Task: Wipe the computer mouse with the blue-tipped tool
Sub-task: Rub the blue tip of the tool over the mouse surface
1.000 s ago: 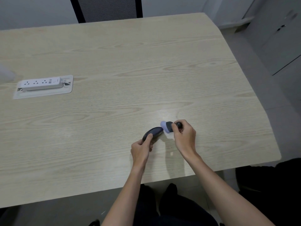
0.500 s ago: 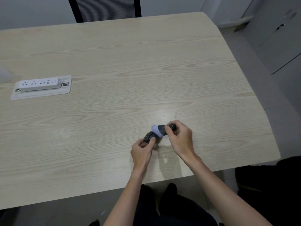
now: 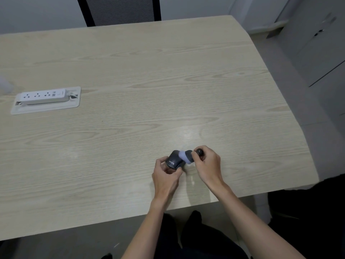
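A dark grey computer mouse (image 3: 173, 161) with small white lettering sits near the front edge of the light wooden table (image 3: 130, 90), tipped up in my left hand (image 3: 165, 177), whose thumb and fingers grip its near end. My right hand (image 3: 207, 165) pinches a short dark tool (image 3: 194, 155) with a pale blue tip (image 3: 183, 157). The blue tip presses on the mouse's right side. Part of the tool's handle is hidden by my fingers.
A white power strip (image 3: 43, 96) lies in a recessed tray (image 3: 45, 108) at the table's left. A black mesh chair (image 3: 119, 10) stands behind the far edge. Grey cabinets (image 3: 317, 43) line the right wall. My dark-trousered legs show below the front edge.
The blue tip moved left from beside the mouse onto it. My left hand turned the mouse up, so its lettered end now faces me.
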